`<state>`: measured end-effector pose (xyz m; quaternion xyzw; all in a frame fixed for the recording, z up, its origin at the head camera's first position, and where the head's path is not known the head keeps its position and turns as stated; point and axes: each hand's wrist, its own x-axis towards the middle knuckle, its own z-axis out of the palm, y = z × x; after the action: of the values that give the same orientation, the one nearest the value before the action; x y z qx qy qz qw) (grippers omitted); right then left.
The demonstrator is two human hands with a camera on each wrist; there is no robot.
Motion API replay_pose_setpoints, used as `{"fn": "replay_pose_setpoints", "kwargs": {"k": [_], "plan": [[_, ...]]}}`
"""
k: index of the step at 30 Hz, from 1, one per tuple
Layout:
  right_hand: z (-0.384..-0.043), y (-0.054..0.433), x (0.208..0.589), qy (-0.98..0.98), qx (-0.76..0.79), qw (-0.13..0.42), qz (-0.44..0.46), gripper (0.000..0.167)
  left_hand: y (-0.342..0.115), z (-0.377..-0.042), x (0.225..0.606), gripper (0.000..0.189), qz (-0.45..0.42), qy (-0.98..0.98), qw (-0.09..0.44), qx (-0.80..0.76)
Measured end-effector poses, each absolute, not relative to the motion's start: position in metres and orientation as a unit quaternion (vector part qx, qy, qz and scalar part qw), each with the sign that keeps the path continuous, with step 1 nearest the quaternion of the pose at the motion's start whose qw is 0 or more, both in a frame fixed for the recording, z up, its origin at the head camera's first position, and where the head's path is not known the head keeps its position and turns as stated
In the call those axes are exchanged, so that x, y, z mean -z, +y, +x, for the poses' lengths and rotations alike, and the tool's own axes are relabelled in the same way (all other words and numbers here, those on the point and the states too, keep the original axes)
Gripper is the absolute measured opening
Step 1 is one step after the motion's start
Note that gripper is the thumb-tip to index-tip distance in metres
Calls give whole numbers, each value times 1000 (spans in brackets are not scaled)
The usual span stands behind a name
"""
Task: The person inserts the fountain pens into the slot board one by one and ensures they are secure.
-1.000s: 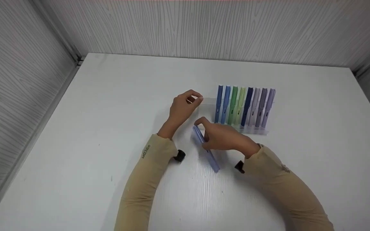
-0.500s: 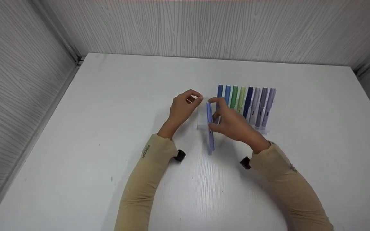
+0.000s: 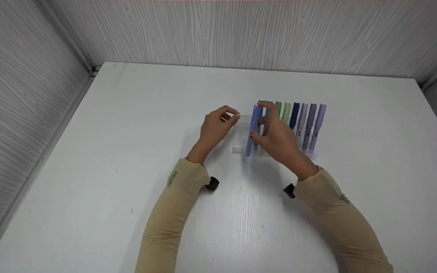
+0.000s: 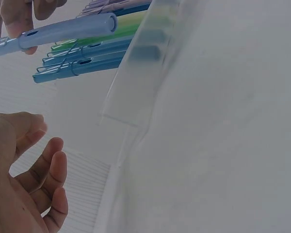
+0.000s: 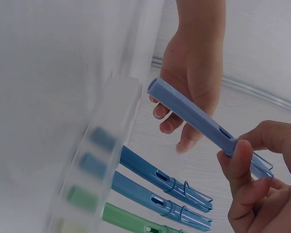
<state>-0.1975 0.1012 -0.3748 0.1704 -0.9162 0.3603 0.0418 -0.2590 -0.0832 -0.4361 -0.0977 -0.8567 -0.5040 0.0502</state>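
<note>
Between the thumb and fingers of my right hand is a capped periwinkle-blue pen, tilted upright at the left end of the row of pens. The right wrist view shows the fingers at the clip end of this pen. A clear plastic pen rack holds the row. At its upper left corner my left hand pinches the edge with thumb and forefinger; the other fingers curl loosely in the left wrist view. Nearest the held pen stands a dark blue pen, partly hidden in the head view.
Beside it in the rack come a blue pen, a green pen, a yellow-green pen, a navy pen and several purple pens. The white table ends at a wood-grain panel behind.
My right hand has carried the periwinkle-blue pen from the table in front up to the rack's left part, turning it more upright. The left hand and rack have stayed put.
</note>
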Motion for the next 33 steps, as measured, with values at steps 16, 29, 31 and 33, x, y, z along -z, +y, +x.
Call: {"fn": "replay_pose_setpoints", "kwargs": {"k": [16,29,31,33], "plan": [[-201,101,382,-922,-330,121,161,65,-83,-257,433,21,-93,-862,50,495],[-204,100,389,-920,-331,128,164,64,-83,-257,434,21,-87,-862,47,498],[-205,100,390,-919,-333,129,166,63,-83,-257,434,21,-88,-861,48,499],[-205,101,391,-920,-333,125,165,63,-83,-257,434,21,-89,-860,50,501]]}}
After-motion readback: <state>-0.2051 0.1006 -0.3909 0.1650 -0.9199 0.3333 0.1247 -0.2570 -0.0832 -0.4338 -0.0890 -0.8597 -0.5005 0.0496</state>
